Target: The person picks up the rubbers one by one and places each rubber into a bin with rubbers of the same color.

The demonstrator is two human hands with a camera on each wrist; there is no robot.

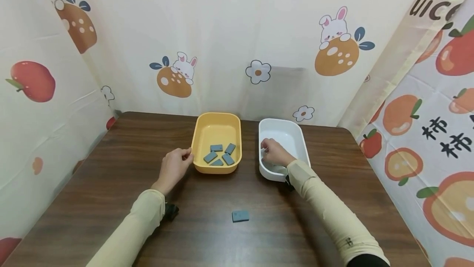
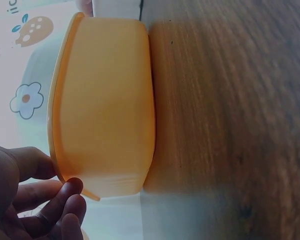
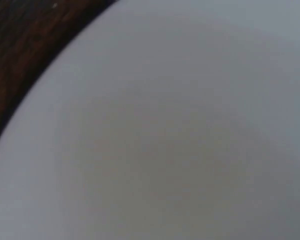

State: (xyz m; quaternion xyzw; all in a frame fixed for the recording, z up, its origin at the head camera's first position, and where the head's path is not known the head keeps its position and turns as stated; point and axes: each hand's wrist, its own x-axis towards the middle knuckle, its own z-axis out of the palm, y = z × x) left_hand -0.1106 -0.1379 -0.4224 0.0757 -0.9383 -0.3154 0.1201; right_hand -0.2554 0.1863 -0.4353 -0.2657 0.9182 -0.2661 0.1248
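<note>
My left hand (image 1: pixel 174 168) pinches the left rim of a yellow plastic bin (image 1: pixel 196 135) between thumb and fingers. In the left wrist view, the fingertips (image 2: pixel 72 187) meet at the near corner of the rim. Several grey-blue rectangular blocks (image 1: pixel 216 148) lie on the bin's floor, towards its front. My right hand (image 1: pixel 275 153) reaches down into a white bin (image 1: pixel 290 126), fingers bent near its left wall. I cannot tell whether those fingers hold anything. Only the blurred white wall (image 3: pixel 165 140) of that bin fills most of the right wrist view.
One more grey-blue block (image 1: pixel 240 216) lies on the dark wooden table (image 1: pixel 207 234), in front of the bins. A gap of bare wood separates the two bins. Behind them hangs a fruit-printed curtain (image 1: pixel 229 32), which also covers both sides.
</note>
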